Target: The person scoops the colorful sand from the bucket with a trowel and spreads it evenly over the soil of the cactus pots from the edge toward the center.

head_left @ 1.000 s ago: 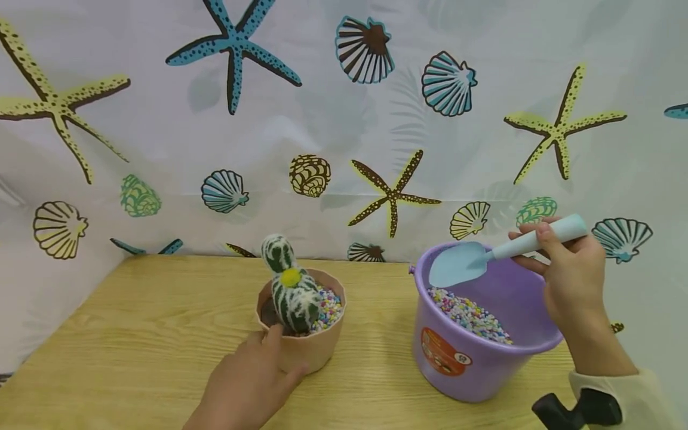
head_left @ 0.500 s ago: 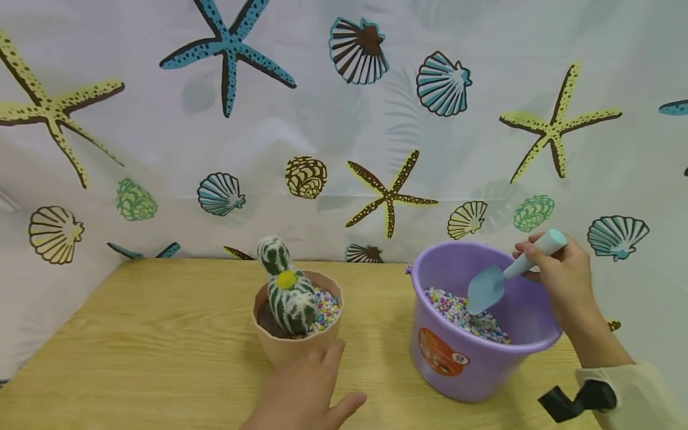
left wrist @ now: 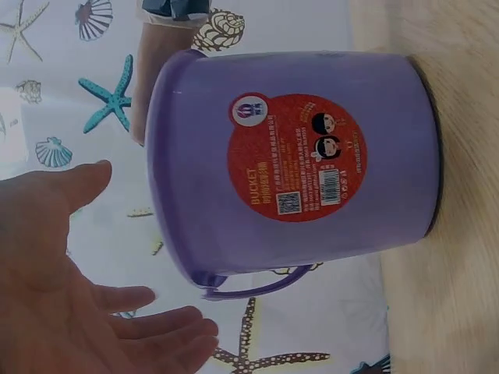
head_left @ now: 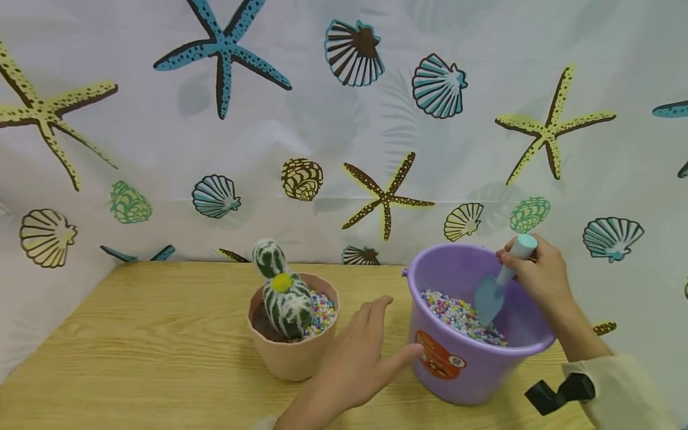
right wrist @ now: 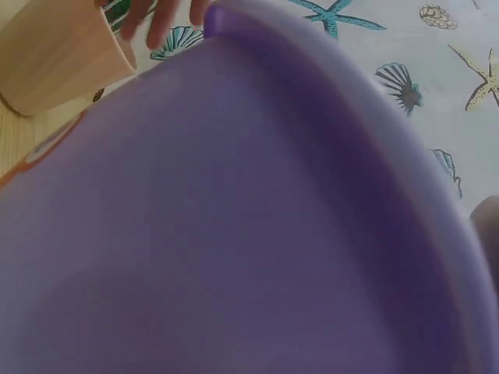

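Right hand point(head_left: 537, 275), right of centre in the head view: fingers are curling round the handle of a pale blue trowel point(head_left: 489, 301), keeping it steeply tilted inside a purple bucket point(head_left: 484, 376). Blade is pointing down at multicoloured beads point(head_left: 454, 313) lying along the bucket's near left side; how deep the tip is sitting, cannot tell. Cream sleeve point(head_left: 618, 388) and black strap piece point(head_left: 561, 394) are showing at lower right.

Left hand point(head_left: 357, 358), lower centre: fingers are stretching out straight, thumb spreading wide, holding nothing. It is hanging between bucket and pot; left wrist view is showing it apart from the bucket. Red label point(head_left: 441, 360) is facing forward on the bucket wall.

Peach pot point(head_left: 290, 355) is standing left of the hand, carrying a striped green cactus point(head_left: 287, 310) with a yellow flower point(head_left: 282, 282). Cactus is leaning up and left; beads are filling the pot's right side, dark brown material point(head_left: 263, 325) showing at its left. Wooden table point(head_left: 134, 340) is bearing both containers. Behind, a pale cloth point(head_left: 333, 131) is displaying starfish and shells.
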A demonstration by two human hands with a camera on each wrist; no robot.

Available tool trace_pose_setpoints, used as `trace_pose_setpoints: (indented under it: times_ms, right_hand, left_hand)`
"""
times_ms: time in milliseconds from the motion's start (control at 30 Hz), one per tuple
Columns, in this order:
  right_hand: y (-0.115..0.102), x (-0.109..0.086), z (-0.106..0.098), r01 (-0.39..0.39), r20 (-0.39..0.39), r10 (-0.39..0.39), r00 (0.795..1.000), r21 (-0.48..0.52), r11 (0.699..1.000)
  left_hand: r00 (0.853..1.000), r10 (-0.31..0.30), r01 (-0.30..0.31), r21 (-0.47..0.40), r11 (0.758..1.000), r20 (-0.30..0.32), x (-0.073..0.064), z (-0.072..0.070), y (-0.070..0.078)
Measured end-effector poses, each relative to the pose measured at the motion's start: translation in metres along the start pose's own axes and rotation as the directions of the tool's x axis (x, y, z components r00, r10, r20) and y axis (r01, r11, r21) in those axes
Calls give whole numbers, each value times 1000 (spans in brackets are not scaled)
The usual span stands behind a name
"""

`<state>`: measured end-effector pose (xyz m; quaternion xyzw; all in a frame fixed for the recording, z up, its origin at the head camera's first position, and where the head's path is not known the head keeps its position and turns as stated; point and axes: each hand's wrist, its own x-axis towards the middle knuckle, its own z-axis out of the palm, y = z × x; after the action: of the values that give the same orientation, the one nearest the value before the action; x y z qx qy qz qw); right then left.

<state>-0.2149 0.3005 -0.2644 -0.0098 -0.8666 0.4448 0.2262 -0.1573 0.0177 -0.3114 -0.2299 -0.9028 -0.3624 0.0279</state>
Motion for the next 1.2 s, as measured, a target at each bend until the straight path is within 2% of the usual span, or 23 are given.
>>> trace_pose_setpoints:
  times_ms: [133, 300, 500, 733, 867, 1000, 1100, 1200]
  right_hand:
    - [4, -1, 4, 7, -22, -9, 1000, -83, 997]
    - [8, -5, 9, -15, -116, -5, 993, -178, 984]
    - [7, -7, 12, -49, -172, 15, 985, -191, 980]
    - [4, -10, 13, -32, -267, -52, 962, -303, 952]
    - [2, -13, 14, -37, -255, -80, 964, -424, 905]
    - [1, -13, 16, 14, -208, -138, 968, -508, 861]
    - [2, -12, 16, 17, -189, -125, 974, -491, 871]
    - [3, -10, 15, 0, -179, -89, 980, -446, 895]
  left_hand:
    - [999, -9, 6, -66, 998, -48, 16, 11, -5]
    - [998, 13, -19, -116, 993, -59, 29, 24, -11]
    - [997, 21, -33, -157, 987, -78, 38, 33, -9]
    - [995, 47, -64, -192, 979, -93, 44, 41, -2]
    - [995, 69, -82, -223, 971, -68, 45, 44, -1]
    - [996, 70, -79, -241, 967, -46, 45, 44, -1]
    - [998, 59, -66, -250, 966, -34, 45, 44, -2]
    - [999, 46, -49, -258, 965, -20, 44, 43, -2]
